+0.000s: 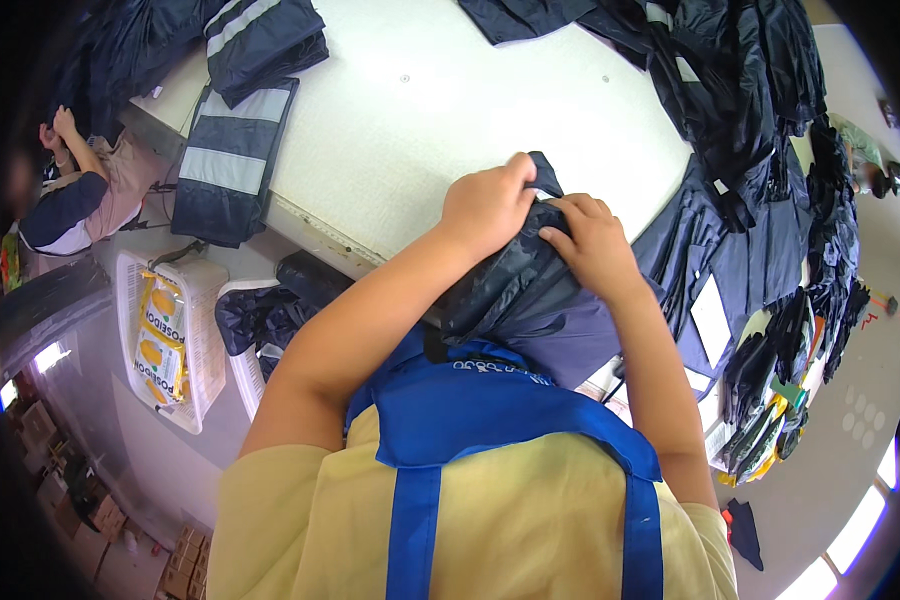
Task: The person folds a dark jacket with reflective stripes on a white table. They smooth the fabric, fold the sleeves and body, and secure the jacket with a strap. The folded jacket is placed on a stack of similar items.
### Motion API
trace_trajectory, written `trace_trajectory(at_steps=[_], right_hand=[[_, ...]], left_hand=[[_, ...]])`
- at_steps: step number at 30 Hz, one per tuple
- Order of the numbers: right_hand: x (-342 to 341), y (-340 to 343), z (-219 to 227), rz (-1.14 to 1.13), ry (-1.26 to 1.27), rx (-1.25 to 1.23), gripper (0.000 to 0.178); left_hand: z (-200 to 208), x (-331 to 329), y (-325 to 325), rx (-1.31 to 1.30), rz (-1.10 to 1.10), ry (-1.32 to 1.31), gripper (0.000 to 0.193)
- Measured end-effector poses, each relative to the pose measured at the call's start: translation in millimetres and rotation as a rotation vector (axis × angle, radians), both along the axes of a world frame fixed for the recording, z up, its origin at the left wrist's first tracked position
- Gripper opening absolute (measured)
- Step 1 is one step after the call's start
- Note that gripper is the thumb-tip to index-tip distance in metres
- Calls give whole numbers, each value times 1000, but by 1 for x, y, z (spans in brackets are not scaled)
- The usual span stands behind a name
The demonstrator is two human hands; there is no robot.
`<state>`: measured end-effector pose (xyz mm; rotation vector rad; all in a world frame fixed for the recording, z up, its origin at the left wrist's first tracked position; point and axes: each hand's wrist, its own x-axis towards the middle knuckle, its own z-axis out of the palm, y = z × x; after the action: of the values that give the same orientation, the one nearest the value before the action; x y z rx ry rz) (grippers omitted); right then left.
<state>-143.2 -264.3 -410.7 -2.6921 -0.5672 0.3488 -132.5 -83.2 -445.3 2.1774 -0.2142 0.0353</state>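
A dark navy garment (515,275) of thin, shiny cloth is bunched at the near edge of the white table (420,120), part of it hanging toward my lap. My left hand (488,207) is closed on the garment's upper edge, and a small flap of cloth stands up past its fingertips. Beside it, my right hand (598,240) grips the same garment, its thumb on top and its fingers curled over the far edge. A small whitish bit shows between the two hands; I cannot make out what it is.
Folded dark garments with grey stripes (225,160) lie at the table's left. Dark garments (735,230) pile up on the right, with a white card (710,320) on them. A white basket (205,340) holds yellow packages (160,335). Another person (85,195) sits at far left.
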Motion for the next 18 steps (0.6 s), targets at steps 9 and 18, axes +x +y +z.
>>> trace_trajectory(at_steps=[9,18], right_hand=[[7,13,-48,-348,-337,-146,37],[-72,21,-9,-313,-277,479,36]], left_hand=[[6,-19,38,364,-106,92,22],[-9,-62,59,36,-47,360,19]])
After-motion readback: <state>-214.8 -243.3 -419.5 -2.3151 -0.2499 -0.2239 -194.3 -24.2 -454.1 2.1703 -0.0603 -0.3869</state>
